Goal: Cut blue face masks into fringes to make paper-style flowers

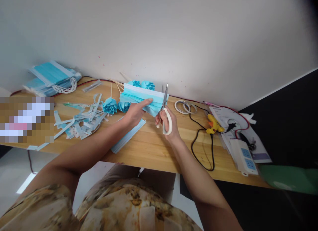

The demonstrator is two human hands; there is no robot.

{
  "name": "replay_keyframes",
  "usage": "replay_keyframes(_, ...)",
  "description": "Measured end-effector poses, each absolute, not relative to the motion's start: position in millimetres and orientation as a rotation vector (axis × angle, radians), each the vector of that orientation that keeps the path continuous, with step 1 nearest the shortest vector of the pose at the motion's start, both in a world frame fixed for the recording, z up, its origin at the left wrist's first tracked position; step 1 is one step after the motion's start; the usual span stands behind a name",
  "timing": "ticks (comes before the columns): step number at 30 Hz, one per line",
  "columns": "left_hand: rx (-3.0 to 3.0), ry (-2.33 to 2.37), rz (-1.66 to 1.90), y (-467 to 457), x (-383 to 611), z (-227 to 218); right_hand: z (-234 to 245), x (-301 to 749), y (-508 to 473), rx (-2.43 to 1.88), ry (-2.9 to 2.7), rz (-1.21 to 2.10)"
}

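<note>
My left hand [136, 112] grips a blue pleated face mask [141, 94] above the table, thumb on top. In my right hand [171, 121] is a pair of scissors with white handles [167, 123], fingers in the loops. The blades point away from me and sit apart at the mask's right end. Behind and left of the mask are several blue flowers [109, 106], some with thin wooden sticks. A flat blue strip of mask material [129, 135] lies beneath my left forearm.
Cut strips [81, 121] are heaped at the left, with stacked masks [52, 77] behind them. White tape rolls [182, 107], a yellow glue gun [214, 124] with its black cord, papers [258, 148] and a power strip [243, 156] occupy the right. A wall [159, 35] rises behind the table.
</note>
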State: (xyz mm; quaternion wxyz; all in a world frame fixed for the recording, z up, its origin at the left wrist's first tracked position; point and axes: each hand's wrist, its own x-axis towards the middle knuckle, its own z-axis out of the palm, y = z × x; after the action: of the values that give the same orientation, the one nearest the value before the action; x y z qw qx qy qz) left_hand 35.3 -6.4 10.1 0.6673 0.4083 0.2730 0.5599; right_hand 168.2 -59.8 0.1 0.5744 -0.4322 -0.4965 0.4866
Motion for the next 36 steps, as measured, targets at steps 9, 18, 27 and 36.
replay_keyframes(9, 0.942, 0.566, 1.24, -6, 35, 9, -2, 168, -59, -1.017, -1.152, 1.145)
replay_keyframes(18, 0.917, 0.595, 1.264, -6, 35, 10, 0, 168, -60, -1.005, -1.148, 1.149)
replay_keyframes(27, 0.819, 0.63, 1.416, -2, 33, 15, -3, 169, -59, -0.994, -1.191, 1.176)
replay_keyframes(36, 0.851, 0.649, 1.444, 5, 29, 19, -5, 165, -59, -1.026, -1.185, 1.234)
